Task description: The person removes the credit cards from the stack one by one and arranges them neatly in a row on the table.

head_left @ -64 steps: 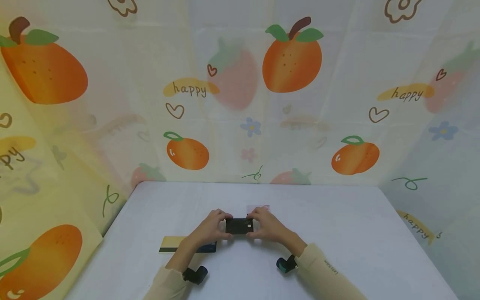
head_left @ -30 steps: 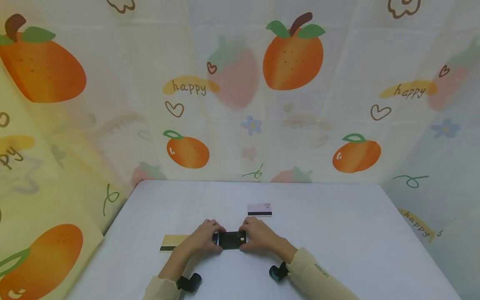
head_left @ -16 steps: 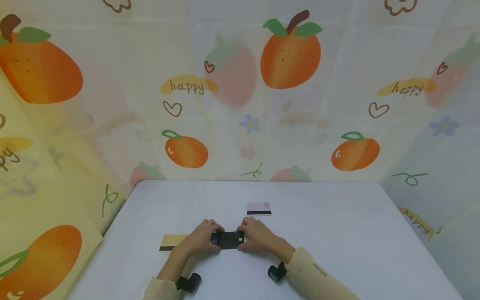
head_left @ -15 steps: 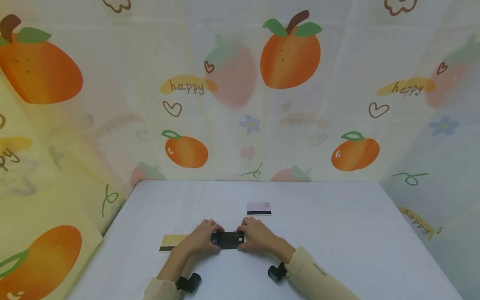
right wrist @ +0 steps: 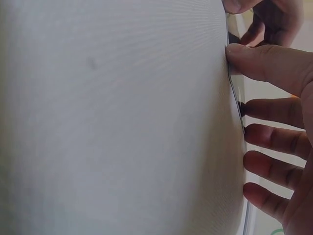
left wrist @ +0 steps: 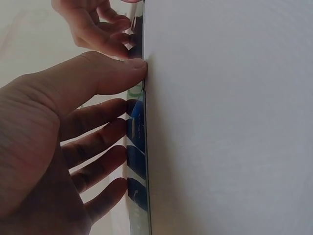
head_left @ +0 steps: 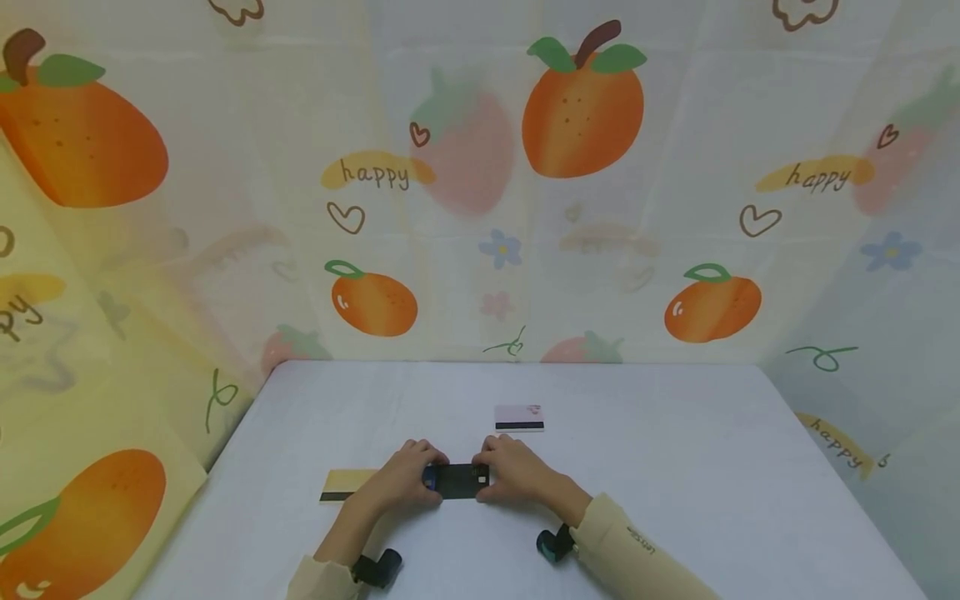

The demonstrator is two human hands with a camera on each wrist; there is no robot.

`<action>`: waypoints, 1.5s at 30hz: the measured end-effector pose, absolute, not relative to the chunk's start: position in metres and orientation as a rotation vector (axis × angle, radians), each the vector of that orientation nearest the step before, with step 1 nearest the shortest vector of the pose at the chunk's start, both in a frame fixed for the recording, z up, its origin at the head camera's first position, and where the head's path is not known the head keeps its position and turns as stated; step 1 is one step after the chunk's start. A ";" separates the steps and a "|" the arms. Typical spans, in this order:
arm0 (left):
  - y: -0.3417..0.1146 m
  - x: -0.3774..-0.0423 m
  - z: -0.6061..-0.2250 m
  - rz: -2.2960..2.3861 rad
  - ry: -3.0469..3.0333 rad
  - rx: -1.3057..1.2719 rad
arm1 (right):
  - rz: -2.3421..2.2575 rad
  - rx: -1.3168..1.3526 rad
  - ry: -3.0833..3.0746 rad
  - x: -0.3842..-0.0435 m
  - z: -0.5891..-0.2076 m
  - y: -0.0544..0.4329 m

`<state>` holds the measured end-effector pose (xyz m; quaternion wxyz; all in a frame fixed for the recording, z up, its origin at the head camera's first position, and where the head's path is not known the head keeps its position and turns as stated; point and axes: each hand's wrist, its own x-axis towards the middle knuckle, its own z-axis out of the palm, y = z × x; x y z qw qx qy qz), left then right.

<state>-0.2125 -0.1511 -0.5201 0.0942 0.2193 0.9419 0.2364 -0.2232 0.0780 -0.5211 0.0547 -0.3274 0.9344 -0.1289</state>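
"Head view: where's the black rectangular card [head_left: 460, 482]?"

"Mid white tabletop [head_left: 660, 458], against a dark blue card [head_left: 430, 477]; left hand [head_left: 405, 477] pinches the blue, right hand [head_left: 519, 472] the black, likely for steadiness."

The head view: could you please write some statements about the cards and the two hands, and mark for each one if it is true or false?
1. The left hand and the right hand are at opposite ends of the black card. True.
2. The pale card has a dark stripe. True.
3. The pale card appears lower in the picture than the black card. False: it appears higher.
4. The gold card lies to the left of the black card. True.
5. The right hand holds the gold card. False: its fingers are on the black card.
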 end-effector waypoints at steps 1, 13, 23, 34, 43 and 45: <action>-0.151 -0.212 -0.520 0.700 2.795 0.651 | -0.390 -0.995 2.839 -0.223 -0.521 0.078; -0.150 -0.213 -0.520 0.688 2.790 0.653 | -0.436 -1.013 2.847 -0.224 -0.523 0.079; -0.153 -0.215 -0.523 0.693 2.798 0.669 | -0.422 -1.031 2.855 -0.224 -0.523 0.079; -0.153 -0.216 -0.522 0.682 2.793 0.692 | -0.483 -0.951 2.782 -0.227 -0.524 0.082; -0.151 -0.223 -0.521 0.826 2.750 0.550 | -0.663 -0.832 2.728 -0.234 -0.509 0.095; -0.149 -0.227 -0.522 0.865 2.743 0.553 | -0.682 -0.791 2.735 -0.237 -0.506 0.100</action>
